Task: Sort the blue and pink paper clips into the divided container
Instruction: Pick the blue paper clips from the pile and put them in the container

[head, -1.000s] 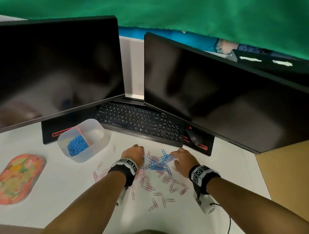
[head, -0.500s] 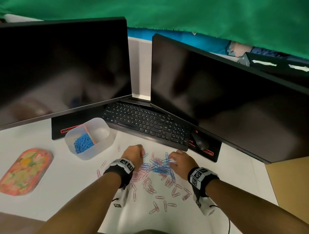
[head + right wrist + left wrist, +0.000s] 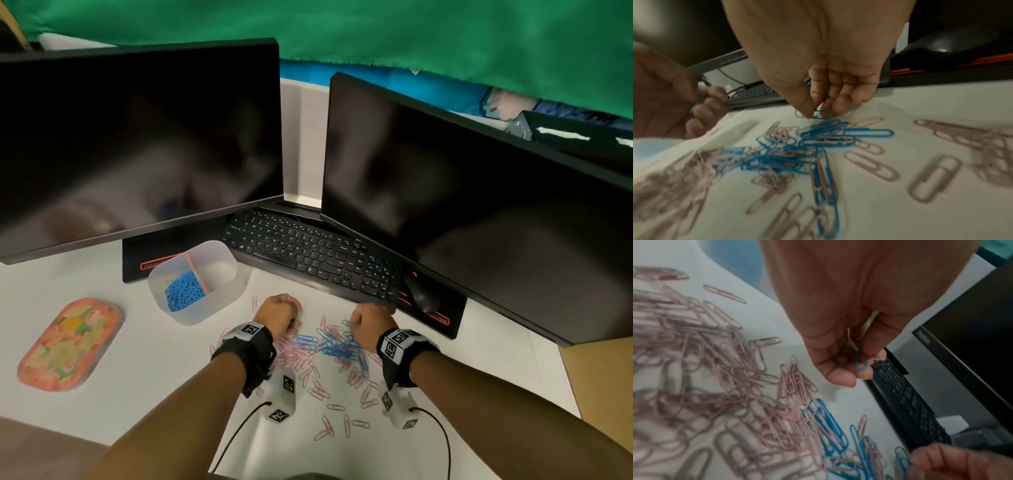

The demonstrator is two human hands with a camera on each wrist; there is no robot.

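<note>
Pink paper clips (image 3: 294, 358) and blue paper clips (image 3: 339, 347) lie mixed in a pile on the white table. My left hand (image 3: 281, 313) is at the pile's far left; its curled fingers (image 3: 838, 374) hold one blue clip (image 3: 861, 361) just above the table. My right hand (image 3: 368, 320) is at the pile's far right edge, thumb and forefinger (image 3: 805, 107) pinching a blue clip (image 3: 824, 113) that lies flat on the table. The translucent divided container (image 3: 222, 294) stands to the far left, with blue clips (image 3: 185, 291) in its left compartment.
A black keyboard (image 3: 308, 253) and mouse (image 3: 421, 291) lie just beyond the hands, under two dark monitors (image 3: 137, 144) (image 3: 479, 212). A colourful oval tray (image 3: 68, 342) sits at the left. Loose pink clips (image 3: 342, 421) are scattered toward me.
Both hands stay at the far edge of the pile, and the right one has crept slightly further away from me. The head view has shifted a little.
</note>
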